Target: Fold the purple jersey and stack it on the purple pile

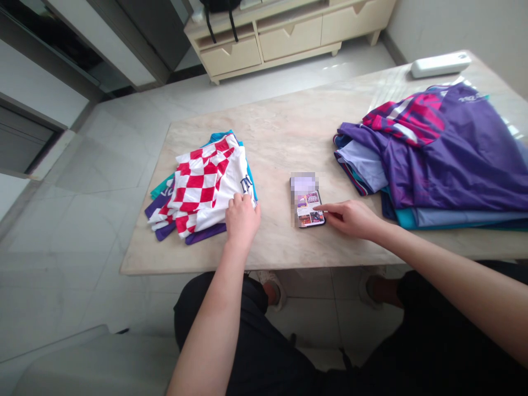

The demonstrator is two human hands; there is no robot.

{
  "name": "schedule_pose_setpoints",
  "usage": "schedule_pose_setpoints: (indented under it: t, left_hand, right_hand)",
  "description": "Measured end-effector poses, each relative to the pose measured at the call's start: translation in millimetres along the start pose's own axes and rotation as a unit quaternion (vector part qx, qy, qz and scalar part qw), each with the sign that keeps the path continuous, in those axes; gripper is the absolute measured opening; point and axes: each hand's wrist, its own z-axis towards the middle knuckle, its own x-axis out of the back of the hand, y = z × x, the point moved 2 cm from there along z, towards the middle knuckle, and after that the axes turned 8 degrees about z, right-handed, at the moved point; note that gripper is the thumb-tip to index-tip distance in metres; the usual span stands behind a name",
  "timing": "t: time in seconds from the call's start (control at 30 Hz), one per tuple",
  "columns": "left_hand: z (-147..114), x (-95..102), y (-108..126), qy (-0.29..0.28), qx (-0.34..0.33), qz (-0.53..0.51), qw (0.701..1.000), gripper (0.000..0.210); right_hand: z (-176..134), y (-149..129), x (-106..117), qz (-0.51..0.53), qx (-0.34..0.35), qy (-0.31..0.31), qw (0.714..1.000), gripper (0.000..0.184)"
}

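Note:
On the left of the table is a stack of folded shirts, with a red and white checkered shirt on top and purple and teal cloth below. My left hand rests on the white right edge of that top shirt, its fingers slightly bent and the thumb apart. A phone with a lit screen of small pictures lies flat on the tabletop; part of it is blurred. My right hand touches the phone's screen with an extended index finger, the other fingers loosely curled under. Neither hand grasps anything that I can see.
A pile of purple and blue shirts covers the right side of the marble-look table. Behind it lies a white oblong case. A cream low cabinet stands beyond, with dark straps hanging from its top.

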Motion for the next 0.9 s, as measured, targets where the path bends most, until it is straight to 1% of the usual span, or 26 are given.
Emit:
schedule_pose_setpoints:
  t: [0.17, 0.27, 0.4, 0.47, 0.53, 0.7, 0.9]
  left_hand:
    - [0.1, -0.1, 0.4, -0.001, 0.001, 0.0, 1.0, 0.026]
    - [0.1, -0.3, 0.5, 0.001, 0.0, -0.001, 1.0, 0.027]
    - [-0.5, -0.6, 0.7, 0.001, -0.001, -0.002, 1.0, 0.027]
    - [-0.8, -0.5, 0.7, 0.001, -0.001, -0.001, 1.0, 0.027]
    - [-0.8, -0.4, 0.7, 0.001, -0.001, -0.001, 1.0, 0.027]
    - [-0.2, 0.0, 0.7, -0.001, -0.001, -0.003, 1.0, 0.027]
    - [-0.1, -0.1, 0.6, 0.001, -0.002, -0.002, 1.0, 0.027]
  right_hand:
    - [-0.8, 1.7, -0.9, 0.02, 0.016, 0.014, 1.0, 0.04]
    - [-0.4, 2.0, -1.7, 0.027, 0.022, 0.006, 0.999, 0.038]
    - [0.1, 1.1, 0.1, 0.026, -0.004, 0.028, 0.999, 0.042]
    - [0.3, 0.0, 1.2, 0.035, -0.002, 0.037, 0.999, 0.042]
    - [0.9, -0.1, 1.5, 0.04, 0.003, 0.032, 0.999, 0.04]
    - [2.5, 2.5, 2.2, 0.032, -0.016, 0.039, 0.999, 0.043]
    - [0.8, -0.3, 2.8, 0.036, -0.004, 0.043, 0.998, 0.044]
